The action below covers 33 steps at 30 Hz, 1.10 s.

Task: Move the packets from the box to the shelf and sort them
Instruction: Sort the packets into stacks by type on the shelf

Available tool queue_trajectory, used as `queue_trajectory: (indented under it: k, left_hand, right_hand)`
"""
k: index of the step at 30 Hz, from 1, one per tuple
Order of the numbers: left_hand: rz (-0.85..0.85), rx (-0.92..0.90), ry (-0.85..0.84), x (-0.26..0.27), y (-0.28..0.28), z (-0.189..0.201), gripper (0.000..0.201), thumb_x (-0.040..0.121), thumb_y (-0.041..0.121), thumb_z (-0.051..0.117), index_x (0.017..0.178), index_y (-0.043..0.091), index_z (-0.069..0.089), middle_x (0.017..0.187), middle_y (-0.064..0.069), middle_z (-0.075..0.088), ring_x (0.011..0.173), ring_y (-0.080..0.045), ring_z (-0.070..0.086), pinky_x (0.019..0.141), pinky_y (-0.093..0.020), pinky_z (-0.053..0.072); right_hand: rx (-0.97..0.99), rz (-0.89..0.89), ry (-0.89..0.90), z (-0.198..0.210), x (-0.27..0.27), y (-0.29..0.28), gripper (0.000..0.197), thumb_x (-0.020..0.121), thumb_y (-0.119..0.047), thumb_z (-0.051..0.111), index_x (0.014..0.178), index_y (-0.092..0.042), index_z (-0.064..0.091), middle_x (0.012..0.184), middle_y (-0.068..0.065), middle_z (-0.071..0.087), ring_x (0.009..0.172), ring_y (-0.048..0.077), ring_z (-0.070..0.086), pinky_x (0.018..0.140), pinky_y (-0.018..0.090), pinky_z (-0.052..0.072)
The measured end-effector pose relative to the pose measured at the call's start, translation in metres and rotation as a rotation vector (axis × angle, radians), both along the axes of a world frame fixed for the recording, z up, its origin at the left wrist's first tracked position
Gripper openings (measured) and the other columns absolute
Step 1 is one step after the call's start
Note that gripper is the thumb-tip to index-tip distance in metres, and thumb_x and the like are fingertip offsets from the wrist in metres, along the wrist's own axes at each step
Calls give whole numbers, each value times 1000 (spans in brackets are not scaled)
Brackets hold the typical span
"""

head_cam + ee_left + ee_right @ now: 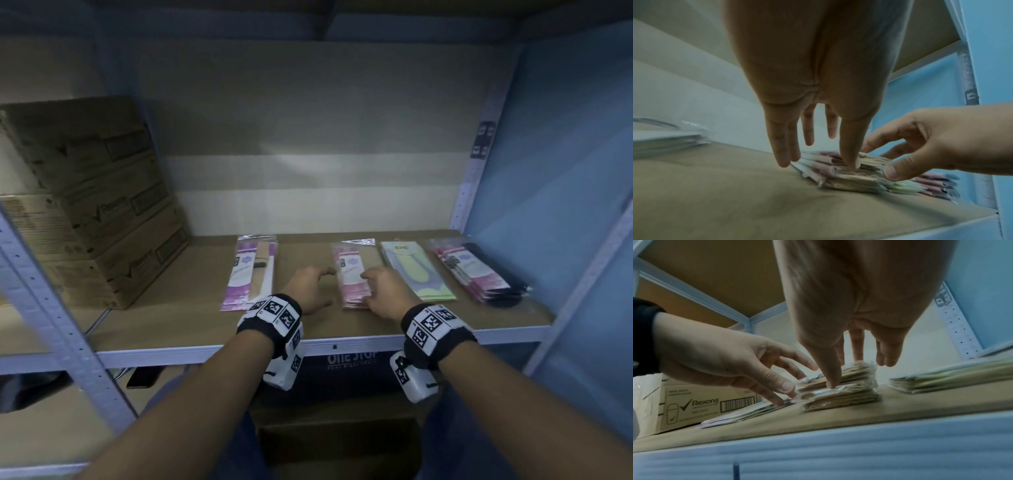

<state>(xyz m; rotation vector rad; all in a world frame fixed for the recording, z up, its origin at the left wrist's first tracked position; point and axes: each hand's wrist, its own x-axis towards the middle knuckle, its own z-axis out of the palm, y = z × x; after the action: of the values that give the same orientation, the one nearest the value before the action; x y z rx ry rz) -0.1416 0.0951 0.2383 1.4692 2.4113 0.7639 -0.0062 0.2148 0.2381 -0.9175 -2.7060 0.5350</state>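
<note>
Four stacks of packets lie in a row on the shelf board [191, 329]: purple [248, 274], pink [349, 270], green [416, 270], and pink-and-black [479, 270]. Both my hands are at the pink stack [855, 180] [840, 400]. My left hand [317, 281] [818, 146] hovers at its left edge with fingers straight, the thumb touching the near end. My right hand [376, 284] [849, 369] lies over the stack. Its thumb presses the near end and its fingers reach over the top. Neither hand lifts a packet.
Stacked Rexona cartons [102, 212] fill the shelf's left end. A blue wall [555, 171] and the white upright [469, 185] close the right side. Under the shelf edge are a dark "ONE STOP" box [352, 359] and a brown box [339, 442].
</note>
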Motion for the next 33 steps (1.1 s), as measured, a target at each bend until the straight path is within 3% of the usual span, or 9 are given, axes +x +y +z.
queue_trajectory:
  k: [4,7,11,15,20,29,33]
  left_hand:
    - [-13,-36,-14,16,21,-8,64,76,17,75,135,21,50,138,-6,52,120,-23,52,93,-26,41]
    - [-15,-70,2,20,31,-14,66,75,20,76,135,22,48,137,-8,52,116,-24,54,86,-22,39]
    - [-12,-101,-36,22,39,-21,64,74,20,78,131,24,50,133,-7,54,111,-24,56,90,-27,44]
    - [21,-46,-44,22,46,-29,55,76,14,74,127,21,54,130,-11,53,108,-25,58,90,-24,43]
    - [60,2,-49,21,50,-36,53,79,12,71,128,20,54,131,-12,50,113,-27,56,96,-25,42]
    - [91,49,-93,19,52,-43,54,77,11,72,128,18,56,128,-12,54,111,-27,58,96,-27,44]
    - [103,61,-127,13,47,-44,55,76,10,73,128,17,56,127,-13,54,110,-27,59,99,-32,47]
  right_hand:
    - [7,-3,-27,-12,17,9,53,82,-11,67,132,-15,52,135,6,49,127,29,40,108,35,35]
    - [-16,-4,13,-20,21,13,51,83,-8,66,132,-15,53,140,6,45,130,27,40,110,32,31]
    - [-69,6,79,-27,19,18,50,80,0,66,127,-11,57,135,7,48,125,24,47,107,25,31]
    - [-127,-1,130,-34,17,23,48,79,4,63,124,-11,58,130,6,50,120,21,50,102,18,30]
    - [-145,-6,170,-39,12,28,48,79,5,63,124,-11,59,129,6,51,119,22,50,102,20,32]
    - [-129,5,181,-41,8,32,48,77,5,63,122,-11,61,127,7,55,116,22,53,93,12,29]
    - [-125,14,181,-41,2,27,49,76,3,65,122,-13,62,126,5,57,116,22,54,95,14,31]
